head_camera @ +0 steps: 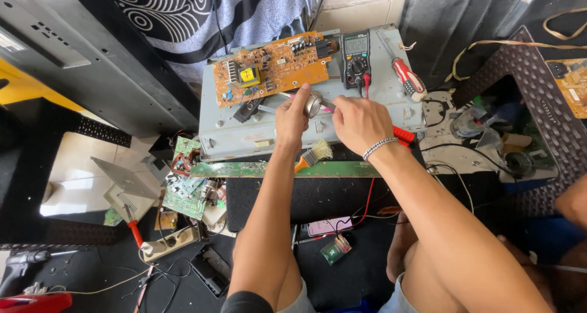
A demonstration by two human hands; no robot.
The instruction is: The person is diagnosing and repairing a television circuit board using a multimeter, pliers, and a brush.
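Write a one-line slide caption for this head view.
Both hands, left hand and right hand, hold a small round metal tin over a grey metal chassis bearing an orange circuit board and multimeter.

Small round silver tin [313, 104], tilted, above grey metal chassis [244, 135]

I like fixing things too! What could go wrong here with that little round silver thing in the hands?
1. The small round silver object, pinched between the left hand and right hand, might slip onto the orange circuit board just beyond and knock its parts.
2. The multimeter leads run close under the hands and could snag.
3. The brush lies at the grey metal chassis edge by the left wrist; a nudge might push it off.
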